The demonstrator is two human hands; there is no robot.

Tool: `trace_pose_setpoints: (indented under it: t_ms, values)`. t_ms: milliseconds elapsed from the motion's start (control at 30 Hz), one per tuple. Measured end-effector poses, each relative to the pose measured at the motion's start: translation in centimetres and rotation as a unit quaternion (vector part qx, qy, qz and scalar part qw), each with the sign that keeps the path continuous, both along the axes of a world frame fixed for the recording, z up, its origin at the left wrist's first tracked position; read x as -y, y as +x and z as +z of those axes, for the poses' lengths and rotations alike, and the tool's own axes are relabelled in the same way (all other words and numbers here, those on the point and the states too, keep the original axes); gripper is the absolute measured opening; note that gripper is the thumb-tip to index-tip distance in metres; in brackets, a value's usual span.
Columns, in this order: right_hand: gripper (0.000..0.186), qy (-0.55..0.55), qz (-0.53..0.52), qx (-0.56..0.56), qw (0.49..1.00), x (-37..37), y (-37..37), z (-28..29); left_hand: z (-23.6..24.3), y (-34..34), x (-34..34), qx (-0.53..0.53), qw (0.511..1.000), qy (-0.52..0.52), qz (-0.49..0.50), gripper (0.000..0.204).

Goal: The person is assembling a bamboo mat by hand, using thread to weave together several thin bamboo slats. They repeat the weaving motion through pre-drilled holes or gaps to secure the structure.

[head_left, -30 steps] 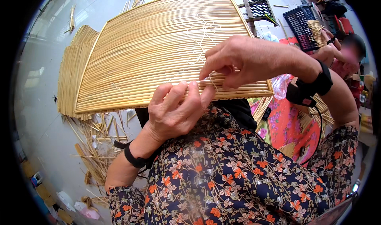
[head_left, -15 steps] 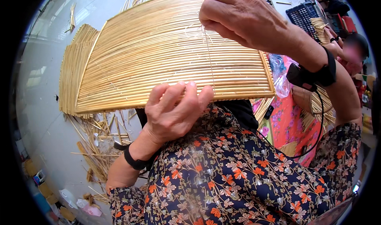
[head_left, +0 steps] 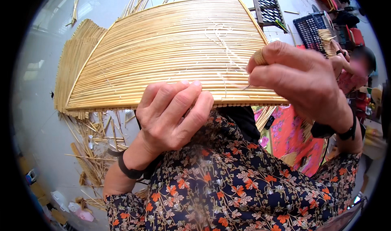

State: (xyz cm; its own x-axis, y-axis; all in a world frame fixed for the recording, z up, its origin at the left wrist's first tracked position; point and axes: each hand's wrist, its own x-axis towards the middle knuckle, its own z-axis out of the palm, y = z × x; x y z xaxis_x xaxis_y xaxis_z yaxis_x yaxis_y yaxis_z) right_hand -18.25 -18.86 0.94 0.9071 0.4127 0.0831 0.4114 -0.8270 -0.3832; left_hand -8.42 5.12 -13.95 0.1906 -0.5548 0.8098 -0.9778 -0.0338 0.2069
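Observation:
A framed panel of thin straw-coloured stalks (head_left: 163, 56), laid side by side and stitched with white thread, tilts before me. My left hand (head_left: 171, 113) grips its near edge, fingers on top, thumb hidden. Over the panel's right part, my right hand (head_left: 297, 78) is closed, thumb and forefinger pinched together. A thin grey sliver, seemingly a sewing needle (head_left: 245, 87), pokes out of that pinch. White thread (head_left: 230, 51) runs from these fingers to a loose tangle on the panel. A dimpled brass thimble ring (head_left: 259, 57) sits on a right finger.
Another stalk mat (head_left: 77, 64) lies left of the panel. Loose stalks (head_left: 102, 141) litter the floor nearby. At the far right stand a dark plastic crate (head_left: 307, 29) and a slatted black rack (head_left: 269, 9). Another person's arm (head_left: 341, 60) holds stalks there. A red flowered cloth (head_left: 285, 137) lies right.
My right hand has come down and to the right from above the panel's far side. The taut thread now hangs slack. My left hand keeps its grip; the panel's far right corner shows.

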Motion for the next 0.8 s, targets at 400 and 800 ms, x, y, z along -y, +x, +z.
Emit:
trace_pose_setpoints:
  t_ms: [400,800]
  values:
    - [0.017,-0.143,-0.031,0.065,0.987,-1.1,-0.6,0.0,0.5,0.1,0.2,-0.019,1.0,-0.014,-0.001,0.018]
    - [0.016,-0.108,-0.111,-0.005,0.988,-1.5,-0.5,2.3,0.5,0.0,-0.2,-0.035,0.999,0.012,-0.01,0.024]
